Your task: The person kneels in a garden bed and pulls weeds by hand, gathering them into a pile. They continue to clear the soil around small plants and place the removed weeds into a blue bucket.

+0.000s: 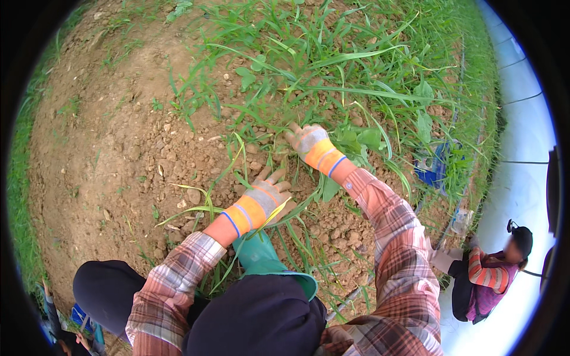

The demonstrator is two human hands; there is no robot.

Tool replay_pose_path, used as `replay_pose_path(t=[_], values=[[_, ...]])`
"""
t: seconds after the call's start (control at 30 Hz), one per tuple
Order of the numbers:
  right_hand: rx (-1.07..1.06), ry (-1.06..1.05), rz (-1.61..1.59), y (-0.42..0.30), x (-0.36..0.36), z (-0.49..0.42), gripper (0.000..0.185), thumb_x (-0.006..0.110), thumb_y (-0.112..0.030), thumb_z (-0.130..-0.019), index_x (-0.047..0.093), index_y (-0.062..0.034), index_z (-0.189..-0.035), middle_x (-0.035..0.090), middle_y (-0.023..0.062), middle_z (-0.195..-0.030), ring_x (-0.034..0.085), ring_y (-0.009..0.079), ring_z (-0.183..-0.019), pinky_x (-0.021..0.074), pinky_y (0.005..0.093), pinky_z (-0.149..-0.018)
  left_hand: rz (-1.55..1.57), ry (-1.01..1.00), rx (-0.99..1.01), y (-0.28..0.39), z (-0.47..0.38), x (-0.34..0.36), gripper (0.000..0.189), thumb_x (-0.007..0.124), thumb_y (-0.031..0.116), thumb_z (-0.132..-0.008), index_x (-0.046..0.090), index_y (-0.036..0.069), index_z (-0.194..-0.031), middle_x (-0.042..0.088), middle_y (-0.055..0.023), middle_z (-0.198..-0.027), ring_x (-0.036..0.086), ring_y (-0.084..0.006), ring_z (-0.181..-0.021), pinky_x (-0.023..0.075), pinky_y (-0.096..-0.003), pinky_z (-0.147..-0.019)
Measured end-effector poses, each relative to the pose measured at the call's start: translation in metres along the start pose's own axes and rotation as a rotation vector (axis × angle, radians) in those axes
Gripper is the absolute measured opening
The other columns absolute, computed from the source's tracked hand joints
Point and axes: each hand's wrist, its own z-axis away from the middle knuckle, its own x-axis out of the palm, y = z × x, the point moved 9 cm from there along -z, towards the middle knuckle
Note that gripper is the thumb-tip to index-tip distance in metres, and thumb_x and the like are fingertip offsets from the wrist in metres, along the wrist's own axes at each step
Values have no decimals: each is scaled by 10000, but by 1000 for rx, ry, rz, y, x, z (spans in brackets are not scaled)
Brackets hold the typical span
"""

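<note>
My left hand (262, 198), in an orange and grey work glove, rests low over the crumbly soil (178, 153) with its fingers spread, just above the toe of a green rubber boot (258, 253). Long yellowish leaf blades cross beside and over that glove. Further up and to the right, my right hand (309, 140) wears a matching glove and reaches to the base of the grassy weeds (329, 58). Its fingertips curl among thin stems, and whether they grip any is unclear. Broad green leaves (363, 140) lie right beside this hand.
A blue plastic item (432, 164) lies in the grass at right, near a thin hose (461, 80) and a pale packet (462, 221). A co-worker (490, 276) crouches at lower right beside white sheeting (516, 129). Another person (67, 333) is partly visible at lower left.
</note>
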Motion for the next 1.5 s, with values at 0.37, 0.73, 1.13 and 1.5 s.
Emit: replay_pose_path(t=[0.37, 0.73, 1.13, 1.5], values=[[114, -264, -44, -13, 7, 13, 216, 558, -143, -770, 621, -112, -974, 667, 75, -861, 658, 247, -873, 525, 370, -678, 1, -52, -14, -3, 4, -5, 274, 559, 344, -832, 682, 114, -917, 609, -62, -1098, 440, -303, -1222, 329, -515, -1027], [331, -59, -13, 82, -7, -17, 269, 526, -110, -809, 565, -87, -1074, 630, 150, -1063, 642, 303, -935, 520, 382, -730, -45, -157, 3, 3, -2, 11, 262, 519, 265, -871, 633, 156, -1081, 538, -23, -1257, 382, -276, -1286, 327, -496, -1032], [4, -369, -94, 39, 20, 47, 178, 562, -123, -733, 667, -58, -861, 675, 143, -878, 659, 295, -872, 529, 363, -742, 89, -115, -46, 1, 4, -6, 289, 495, 324, -888, 638, 143, -1061, 544, -45, -1236, 414, -307, -1249, 279, -501, -1056], [369, -83, -75, 65, 19, -11, 464, 551, -144, -772, 501, -12, -1214, 590, 190, -1167, 602, 293, -1034, 501, 350, -837, 154, -57, -38, 11, 0, -20, 239, 517, 270, -882, 644, 141, -1039, 576, -66, -1188, 447, -329, -1204, 360, -471, -994]])
